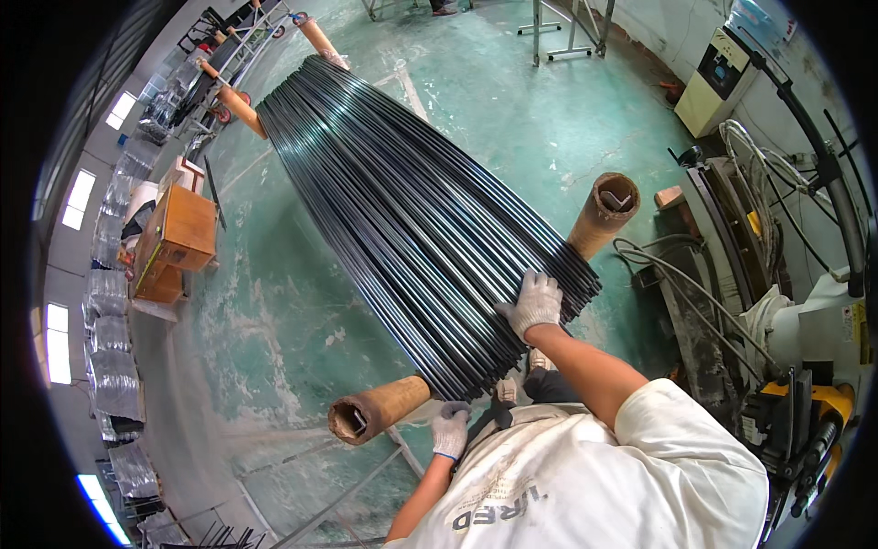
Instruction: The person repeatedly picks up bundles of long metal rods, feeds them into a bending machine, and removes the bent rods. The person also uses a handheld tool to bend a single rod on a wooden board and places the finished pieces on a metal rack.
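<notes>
A wide row of long, dark, shiny metal tubes runs from in front of me toward the far left, laid side by side. My right hand, in a white knitted glove, lies on the tubes close to their near right ends, fingers stretched and thumb apart. Lower down, my left hand, gloved the same way, is by my waist just below the near tube ends. Its fingers are partly hidden, so their grip does not show. Brown cardboard rolls stick out beside the near ends, one on the left and one on the right.
Two more cardboard-wrapped posts flank the far end. Hoses, cables and a machine stand close on my right. A wooden cabinet is at the left, before wrapped bundles. A water dispenser stands far right.
</notes>
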A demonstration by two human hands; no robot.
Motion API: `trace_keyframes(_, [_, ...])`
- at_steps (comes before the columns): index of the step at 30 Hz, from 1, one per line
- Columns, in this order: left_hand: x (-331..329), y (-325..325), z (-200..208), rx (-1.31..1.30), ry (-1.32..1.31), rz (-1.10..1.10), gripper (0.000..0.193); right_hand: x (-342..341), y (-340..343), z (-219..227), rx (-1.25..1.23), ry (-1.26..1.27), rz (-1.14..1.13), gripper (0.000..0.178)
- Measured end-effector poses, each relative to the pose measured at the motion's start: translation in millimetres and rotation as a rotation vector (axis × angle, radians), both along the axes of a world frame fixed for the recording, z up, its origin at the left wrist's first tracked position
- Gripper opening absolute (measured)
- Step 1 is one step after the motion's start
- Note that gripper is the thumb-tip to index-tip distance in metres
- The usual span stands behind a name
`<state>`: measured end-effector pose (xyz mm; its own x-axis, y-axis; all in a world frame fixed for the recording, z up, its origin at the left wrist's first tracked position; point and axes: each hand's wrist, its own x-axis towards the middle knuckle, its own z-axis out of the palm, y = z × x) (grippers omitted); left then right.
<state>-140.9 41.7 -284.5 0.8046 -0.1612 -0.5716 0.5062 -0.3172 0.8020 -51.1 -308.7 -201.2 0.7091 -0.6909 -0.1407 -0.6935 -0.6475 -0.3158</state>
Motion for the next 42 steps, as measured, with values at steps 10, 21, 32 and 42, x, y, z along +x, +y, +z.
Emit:
trace_keyframes(10, [27, -36, 42, -0.034, -0.087, -0.010, 0.013, 16, -17, 2, 0.295, 0.176, 0.104, 0.066])
trace_keyframes(21, [9, -32, 29, -0.091, -0.095, 0.010, 0.016, 39, -59, 18, 0.351, 0.361, 0.274, 0.043])
trace_keyframes(32, [21, -45, 57, -0.216, 0.022, 0.051, 0.016, 11, -63, 22, 1.031, 0.037, -0.023, 0.071])
trace_keyframes(42, [102, -147, 96, -0.580, 0.314, -0.219, 0.028, -291, -7, 113, 0.534, 0.369, -0.073, 0.067])
